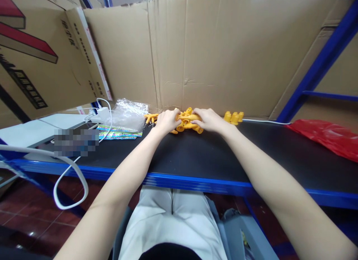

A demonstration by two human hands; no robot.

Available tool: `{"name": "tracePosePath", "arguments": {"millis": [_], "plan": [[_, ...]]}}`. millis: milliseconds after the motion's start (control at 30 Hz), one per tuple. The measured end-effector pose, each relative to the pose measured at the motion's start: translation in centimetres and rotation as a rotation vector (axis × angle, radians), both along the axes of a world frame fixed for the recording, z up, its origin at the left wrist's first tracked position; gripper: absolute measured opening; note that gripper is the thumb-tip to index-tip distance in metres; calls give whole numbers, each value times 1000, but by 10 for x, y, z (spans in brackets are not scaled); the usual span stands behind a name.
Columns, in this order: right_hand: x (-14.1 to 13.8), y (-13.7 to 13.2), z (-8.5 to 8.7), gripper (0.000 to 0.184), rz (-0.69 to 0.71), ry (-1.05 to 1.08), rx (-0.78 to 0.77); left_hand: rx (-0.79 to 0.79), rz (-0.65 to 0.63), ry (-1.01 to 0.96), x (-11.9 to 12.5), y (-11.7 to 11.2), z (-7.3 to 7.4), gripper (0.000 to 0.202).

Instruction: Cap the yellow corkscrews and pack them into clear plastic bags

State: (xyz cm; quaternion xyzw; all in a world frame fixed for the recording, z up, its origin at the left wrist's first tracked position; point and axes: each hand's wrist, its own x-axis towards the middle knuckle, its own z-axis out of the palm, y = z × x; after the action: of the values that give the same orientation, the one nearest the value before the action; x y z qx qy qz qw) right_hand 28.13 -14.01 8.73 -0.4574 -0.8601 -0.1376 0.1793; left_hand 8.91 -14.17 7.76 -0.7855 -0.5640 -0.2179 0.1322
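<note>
A pile of yellow-orange plastic pieces (pixel 188 126), some cup-shaped and some branching, lies on the black shelf top against the cardboard. At its left side is my left hand (pixel 167 121), fingers curled in on one end of a long yellow plastic piece (pixel 190 117). My right hand (pixel 209 120) closes on the other end of that piece from the right. Fingertips of both hands are partly hidden among the pieces. Branching yellow pieces (pixel 151 117) stick out left of my left hand. Several yellow cup-shaped pieces (pixel 234 117) stand together to the right of my right hand.
Clear plastic bags (pixel 127 116) lie on colourful printed packets (pixel 120 135) at the left. Beyond them are a white charger (pixel 103 114) with cables and a blurred-out item (pixel 77 142). A red plastic bag (pixel 328 137) lies far right. Cardboard (pixel 223 47) walls the back.
</note>
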Motion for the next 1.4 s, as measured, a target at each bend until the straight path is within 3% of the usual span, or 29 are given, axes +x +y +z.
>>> {"name": "tracePosePath", "arguments": {"millis": [200, 367, 600, 700, 767, 867, 1000, 1100, 1233, 1400], "plan": [[-5, 0, -3, 23, -48, -89, -45, 8, -23, -86, 0, 6, -6, 34], [-5, -3, 1, 17, -46, -104, 117, -29, -127, -263, -2, 15, -10, 32], [-6, -1, 1, 15, -32, -140, 257, -209, -270, -622, -2, 26, -13, 21], [-8, -2, -1, 16, -31, -154, 258, -320, -292, -686, -3, 25, -13, 17], [-9, -1, -3, 16, -38, -157, 249, -343, -275, -651, -4, 24, -12, 17], [-8, 3, -8, 16, -54, -146, 199, -232, -214, -488, -4, 22, -13, 21], [-2, 12, -13, 22, -48, -81, -8, -35, -106, -196, -1, 15, -13, 45], [-1, 16, -16, 26, -66, -21, -146, -1, -36, -67, 1, 10, -11, 53], [-3, 14, -16, 23, -53, -19, -55, -17, 8, -20, 0, 8, -6, 51], [-8, 7, -13, 17, -60, -36, 119, -14, 3, -120, -2, 9, -4, 55]]}}
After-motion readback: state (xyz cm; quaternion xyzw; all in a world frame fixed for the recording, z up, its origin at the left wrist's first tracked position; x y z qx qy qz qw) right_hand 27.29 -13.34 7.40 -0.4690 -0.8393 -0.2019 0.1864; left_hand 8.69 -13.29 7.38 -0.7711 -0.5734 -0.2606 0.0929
